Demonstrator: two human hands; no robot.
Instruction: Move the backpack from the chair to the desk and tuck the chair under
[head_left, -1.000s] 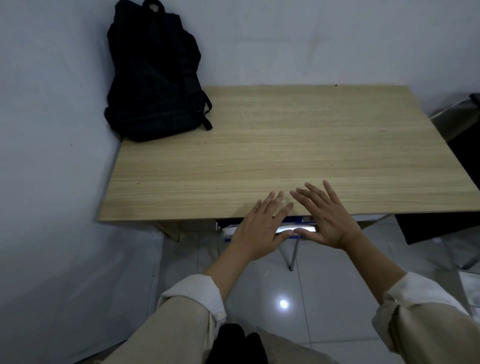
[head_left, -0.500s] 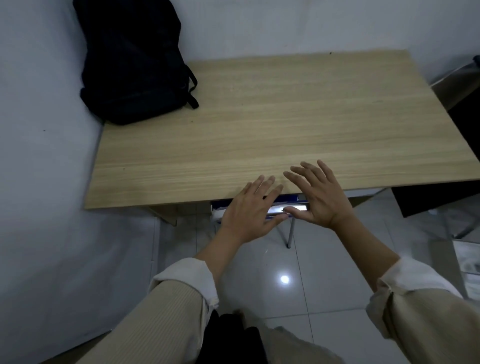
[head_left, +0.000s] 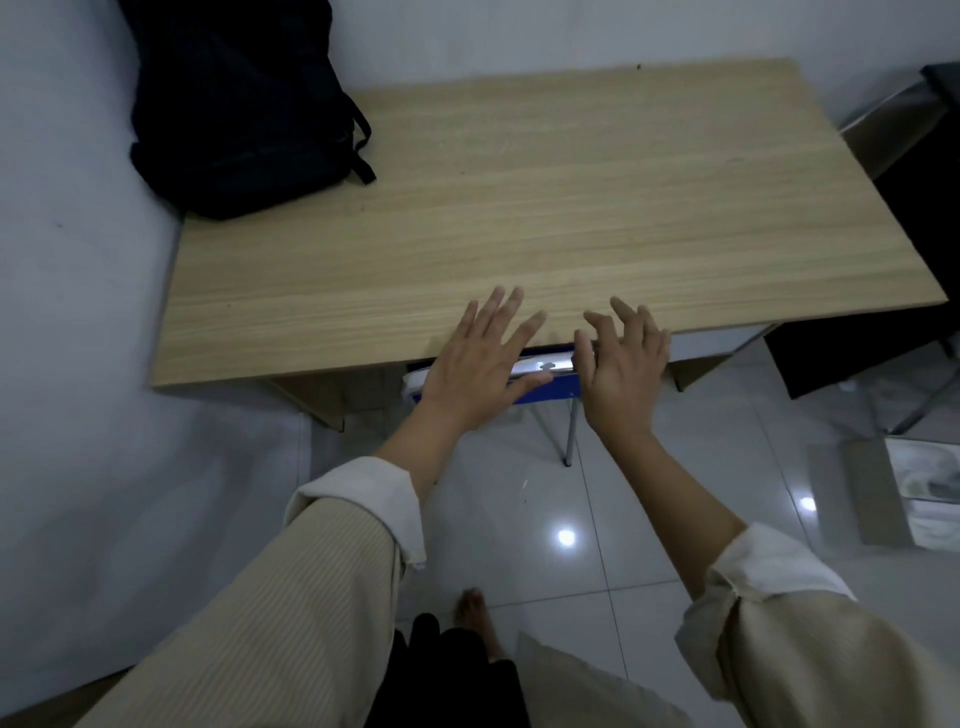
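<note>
The black backpack (head_left: 236, 109) leans against the wall on the back left corner of the wooden desk (head_left: 545, 208). The blue chair (head_left: 540, 387) sits almost wholly under the desk's front edge; only a strip of its back, a white top rail and one metal leg (head_left: 571, 436) show. My left hand (head_left: 475, 364) is spread flat in front of the chair's back, fingers apart. Beside it my right hand (head_left: 626, 371) is also empty, fingers apart and slightly curled. Whether either palm touches the chair I cannot tell.
White walls close in on the left and behind the desk. A dark piece of furniture (head_left: 852, 353) with metal legs stands at the right. A flat grey box (head_left: 904, 493) lies on the glossy tiled floor at the right. My bare foot (head_left: 475, 613) shows below.
The view has shifted, so the desk and backpack sit differently in frame. My right fingers have curled a little. Both hands stay by the chair's back at the desk edge.
</note>
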